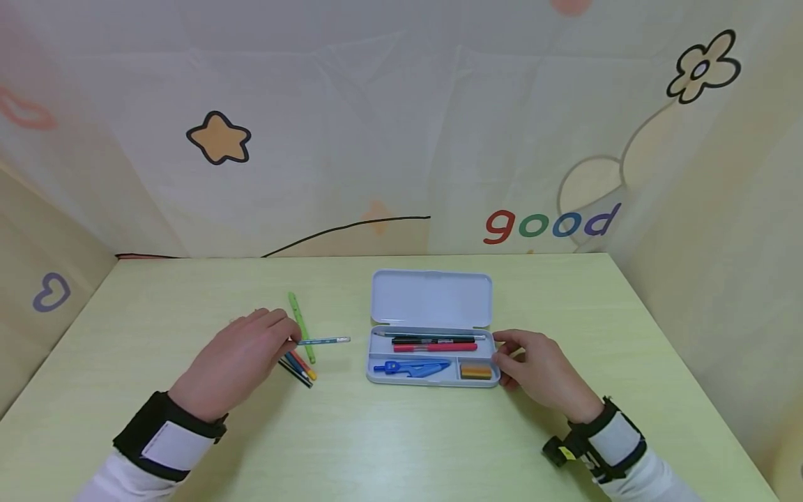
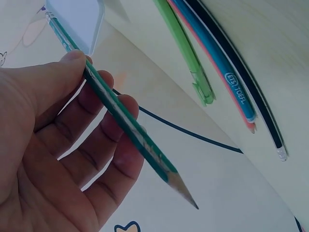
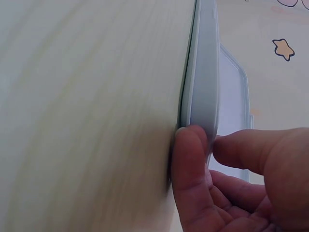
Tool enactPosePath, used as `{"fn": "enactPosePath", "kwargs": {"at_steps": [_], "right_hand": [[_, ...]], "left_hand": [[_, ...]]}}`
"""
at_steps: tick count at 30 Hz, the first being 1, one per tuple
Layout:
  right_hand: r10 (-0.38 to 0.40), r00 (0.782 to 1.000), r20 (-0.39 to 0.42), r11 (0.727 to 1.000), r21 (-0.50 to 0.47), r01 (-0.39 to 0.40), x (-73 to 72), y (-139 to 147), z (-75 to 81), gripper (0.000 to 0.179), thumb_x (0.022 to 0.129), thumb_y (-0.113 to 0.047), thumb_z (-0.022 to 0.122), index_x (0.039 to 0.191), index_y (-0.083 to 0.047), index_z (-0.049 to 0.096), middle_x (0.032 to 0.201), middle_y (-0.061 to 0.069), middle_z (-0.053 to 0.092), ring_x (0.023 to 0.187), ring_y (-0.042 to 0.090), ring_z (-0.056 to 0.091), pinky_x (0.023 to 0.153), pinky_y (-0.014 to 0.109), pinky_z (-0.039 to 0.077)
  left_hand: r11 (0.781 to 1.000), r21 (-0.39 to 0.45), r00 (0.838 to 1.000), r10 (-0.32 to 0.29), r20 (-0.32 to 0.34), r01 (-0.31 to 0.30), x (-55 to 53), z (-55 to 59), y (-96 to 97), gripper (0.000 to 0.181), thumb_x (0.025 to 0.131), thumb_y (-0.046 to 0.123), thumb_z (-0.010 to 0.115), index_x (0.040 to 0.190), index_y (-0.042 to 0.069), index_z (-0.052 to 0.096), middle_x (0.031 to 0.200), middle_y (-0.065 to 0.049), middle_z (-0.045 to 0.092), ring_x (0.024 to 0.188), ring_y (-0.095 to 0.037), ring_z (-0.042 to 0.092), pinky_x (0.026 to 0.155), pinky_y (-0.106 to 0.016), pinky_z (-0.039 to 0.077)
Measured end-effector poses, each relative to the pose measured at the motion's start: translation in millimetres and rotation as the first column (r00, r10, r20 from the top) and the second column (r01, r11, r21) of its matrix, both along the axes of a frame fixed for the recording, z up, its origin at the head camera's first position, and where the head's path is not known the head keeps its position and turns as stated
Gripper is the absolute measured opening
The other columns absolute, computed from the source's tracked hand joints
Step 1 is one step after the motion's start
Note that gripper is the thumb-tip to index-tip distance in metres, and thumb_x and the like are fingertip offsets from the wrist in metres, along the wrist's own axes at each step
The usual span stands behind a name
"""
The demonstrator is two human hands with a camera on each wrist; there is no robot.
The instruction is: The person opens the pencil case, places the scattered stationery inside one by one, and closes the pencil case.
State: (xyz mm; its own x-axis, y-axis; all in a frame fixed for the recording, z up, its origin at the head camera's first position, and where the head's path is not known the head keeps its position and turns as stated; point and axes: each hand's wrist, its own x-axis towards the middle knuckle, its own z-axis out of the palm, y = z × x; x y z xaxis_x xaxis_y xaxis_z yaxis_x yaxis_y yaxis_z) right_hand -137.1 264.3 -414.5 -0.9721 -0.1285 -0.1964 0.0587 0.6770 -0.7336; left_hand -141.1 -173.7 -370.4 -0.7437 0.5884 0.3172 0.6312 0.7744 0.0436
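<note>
My left hand (image 1: pixel 241 359) pinches a green pencil (image 2: pixel 123 118) between thumb and fingertips, above several pens and pencils on the table's left half. In the left wrist view the pencil's sharpened tip points away from the thumb, its eraser end toward the case lid. At the right end of an open pale pencil case (image 1: pixel 433 382), my right hand (image 1: pixel 539 366) grips the corner between thumb and fingers. Inside the case lie a pencil, a black pen (image 1: pixel 433 340), a red pen (image 1: pixel 433 347), a blue compass (image 1: pixel 414 367) and a tan eraser (image 1: pixel 475 373).
Under the left hand lie a light green pen (image 1: pixel 297 314), a blue pencil marked TOEFL (image 2: pixel 231 77), an orange-red pencil (image 2: pixel 250 126) and a black pencil (image 2: pixel 263 108). The case lid (image 1: pixel 431 300) leans back toward the printed cloth wall (image 1: pixel 351 139) behind the table.
</note>
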Motion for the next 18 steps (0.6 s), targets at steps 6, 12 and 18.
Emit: {"fn": "enactPosePath", "kwargs": {"at_steps": [6, 12, 18], "right_hand": [[-0.002, 1.0, 0.0, 1.0, 0.006, 0.002, 0.5, -0.8, 0.8, 0.043, 0.104, -0.01, 0.069, 0.144, 0.003, 0.06, 0.103, 0.012, 0.065, 0.074, 0.02, 0.067, 0.067, 0.03, 0.06], [-0.006, 1.0, 0.003, 1.0, 0.008, 0.006, 0.5, -1.4, 1.2, 0.043, 0.104, -0.009, 0.069, 0.144, 0.003, 0.06, 0.103, 0.012, 0.065, 0.073, 0.02, 0.066, 0.066, 0.03, 0.06], [-0.007, 1.0, 0.002, 1.0, 0.014, 0.007, 0.3, -1.4, 1.5, 0.043, 0.104, -0.009, 0.069, 0.144, 0.003, 0.06, 0.103, 0.011, 0.065, 0.073, 0.02, 0.066, 0.066, 0.03, 0.06]], "left_hand": [[1.0, 0.013, 1.0, 0.005, 0.016, -0.006, -2.0, 1.0, 8.2, 0.02, 0.087, 0.004, 0.088, 0.099, 0.011, 0.074, 0.093, 0.004, 0.067, 0.084, -0.017, 0.059, 0.071, -0.034, 0.053], [1.0, 0.008, 0.999, 0.011, 0.038, -0.011, -4.4, 4.5, 17.3, 0.02, 0.087, 0.005, 0.088, 0.102, 0.009, 0.074, 0.094, 0.002, 0.068, 0.087, -0.017, 0.059, 0.076, -0.034, 0.055], [1.0, 0.007, 1.0, 0.004, 0.023, -0.005, -8.4, 5.9, 25.5, 0.019, 0.088, 0.007, 0.088, 0.102, 0.009, 0.074, 0.093, 0.003, 0.066, 0.083, -0.017, 0.056, 0.069, -0.031, 0.051]]}}
